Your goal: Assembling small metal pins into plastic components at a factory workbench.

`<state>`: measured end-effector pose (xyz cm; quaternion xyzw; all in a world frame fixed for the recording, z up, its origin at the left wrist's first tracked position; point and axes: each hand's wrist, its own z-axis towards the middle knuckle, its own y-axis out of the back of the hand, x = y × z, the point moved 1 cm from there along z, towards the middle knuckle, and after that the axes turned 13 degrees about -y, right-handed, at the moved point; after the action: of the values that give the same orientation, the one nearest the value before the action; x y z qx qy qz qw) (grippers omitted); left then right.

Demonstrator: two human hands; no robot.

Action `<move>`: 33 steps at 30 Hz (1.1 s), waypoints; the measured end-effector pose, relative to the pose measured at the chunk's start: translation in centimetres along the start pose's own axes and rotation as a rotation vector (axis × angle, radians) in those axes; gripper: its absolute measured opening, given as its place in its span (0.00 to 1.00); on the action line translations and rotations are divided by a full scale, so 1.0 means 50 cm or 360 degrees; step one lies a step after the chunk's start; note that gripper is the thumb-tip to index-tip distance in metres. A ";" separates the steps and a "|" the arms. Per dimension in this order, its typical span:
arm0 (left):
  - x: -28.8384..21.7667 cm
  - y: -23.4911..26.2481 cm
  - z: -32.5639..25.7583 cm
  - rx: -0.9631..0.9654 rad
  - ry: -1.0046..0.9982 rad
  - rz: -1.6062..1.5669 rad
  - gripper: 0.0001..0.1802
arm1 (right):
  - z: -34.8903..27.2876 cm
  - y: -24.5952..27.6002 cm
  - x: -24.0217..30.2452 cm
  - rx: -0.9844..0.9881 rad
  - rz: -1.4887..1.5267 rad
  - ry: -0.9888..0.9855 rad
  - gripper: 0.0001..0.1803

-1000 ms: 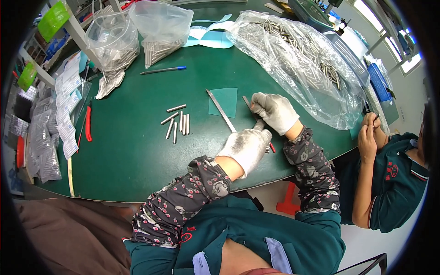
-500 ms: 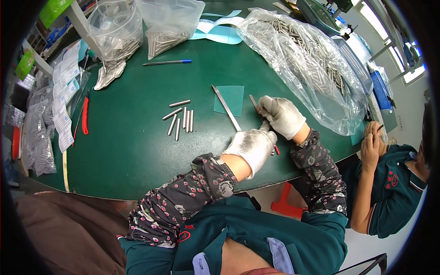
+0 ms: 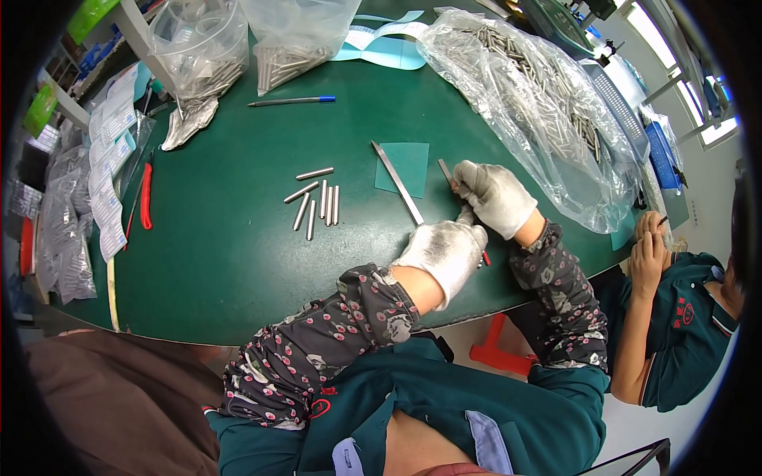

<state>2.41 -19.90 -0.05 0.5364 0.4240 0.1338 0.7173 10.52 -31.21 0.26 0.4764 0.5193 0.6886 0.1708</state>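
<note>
Steel pin (image 3: 445, 171) being gripped in my right hand (image 3: 494, 197); left hand (image 3: 444, 250) steadying, grip unclear; careful inspection seemingly comes next.

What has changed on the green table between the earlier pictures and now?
Very little. The two gloved hands, left hand and right hand, stayed close together at the table edge; the right hand keeps holding a thin metal rod. Nothing visibly was picked up or put down. The loose rods, the metal strip, the pen and the bags lie as before; only the view shifted slightly.
</note>
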 end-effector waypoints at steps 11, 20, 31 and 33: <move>-0.006 0.008 0.000 0.0028 -0.0037 0.0006 0.06 | 0.010 0.000 -0.001 -0.0090 0.0050 -0.0034 0.03; -0.008 0.009 -0.001 0.0024 -0.0029 0.0031 0.06 | 0.017 0.000 0.005 -0.0157 0.0047 -0.0025 0.03; 0.004 0.002 -0.006 -0.0060 -0.0011 -0.0022 0.06 | 0.012 0.002 0.010 -0.0075 -0.0007 -0.0011 0.03; 0.000 0.002 -0.001 -0.0020 -0.0020 -0.0021 0.06 | 0.000 0.008 0.005 0.0043 -0.0036 -0.0078 0.04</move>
<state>2.43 -19.82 0.05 0.5299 0.4221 0.1282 0.7242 10.49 -31.19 0.75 0.4895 0.5297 0.6676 0.1846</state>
